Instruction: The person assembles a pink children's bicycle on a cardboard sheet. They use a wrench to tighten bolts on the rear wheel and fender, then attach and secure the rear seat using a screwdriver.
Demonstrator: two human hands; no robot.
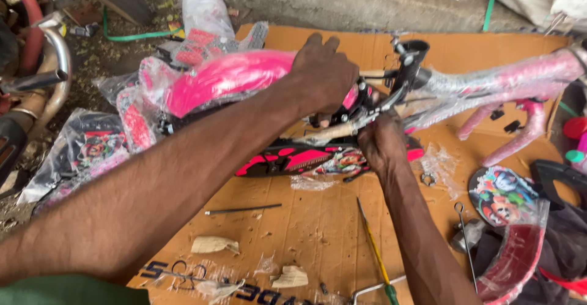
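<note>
A pink child's bicycle frame (501, 81) wrapped in clear plastic lies on flattened brown cardboard (306, 231). My left hand (323, 75) presses down on the end of a pink mudguard (223, 78) where it meets the frame. My right hand (382, 143) reaches up under the black frame joint (409, 60) and grips small hardware there; what its fingers hold is hidden. A pink and black chain guard (293, 158) lies just below both hands.
On the cardboard lie a thin black rod (243, 209), a yellow and green screwdriver (374, 250), a nut (428, 179) and paper scraps. A round cartoon plate (501, 195) and a red mudguard (520, 256) sit right. Bagged parts (92, 149) lie left.
</note>
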